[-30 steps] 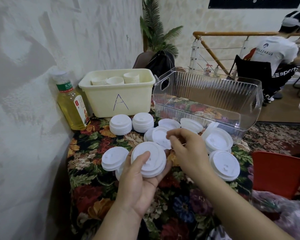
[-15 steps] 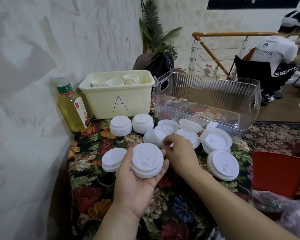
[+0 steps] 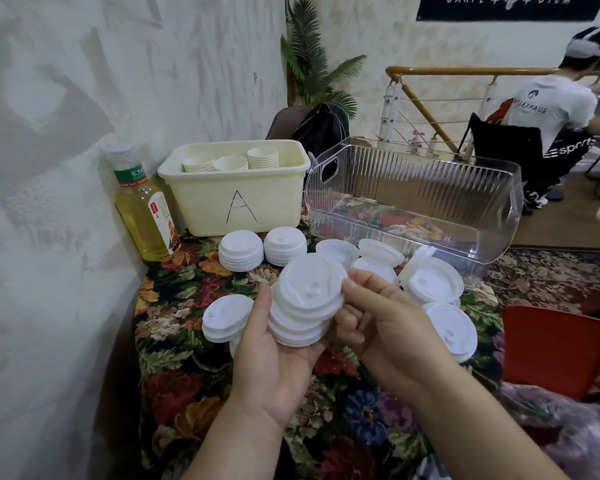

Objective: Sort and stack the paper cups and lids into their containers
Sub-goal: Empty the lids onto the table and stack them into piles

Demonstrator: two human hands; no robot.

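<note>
My left hand (image 3: 274, 355) holds a stack of white lids (image 3: 297, 323) in its palm. My right hand (image 3: 381, 323) pinches the top lid (image 3: 310, 287) at its right rim and holds it tilted on that stack. More white lids lie on the flowered table: two neat stacks (image 3: 262, 249) by the cream bin, a small stack (image 3: 224, 317) to the left of my left hand, loose lids (image 3: 433, 282) in front of the clear bin. The cream bin marked A (image 3: 239, 202) holds stacked paper cups (image 3: 262, 157). The clear ribbed bin (image 3: 413, 181) holds nothing.
A bottle of yellow drink (image 3: 142, 209) stands against the wall left of the cream bin. A red chair back (image 3: 555, 351) is at the table's right edge. A person sits beyond the railing at the back right.
My right hand reached down among the loose lids, picked one up and brought it onto the stack. My left hand raised the stack slightly toward it.
</note>
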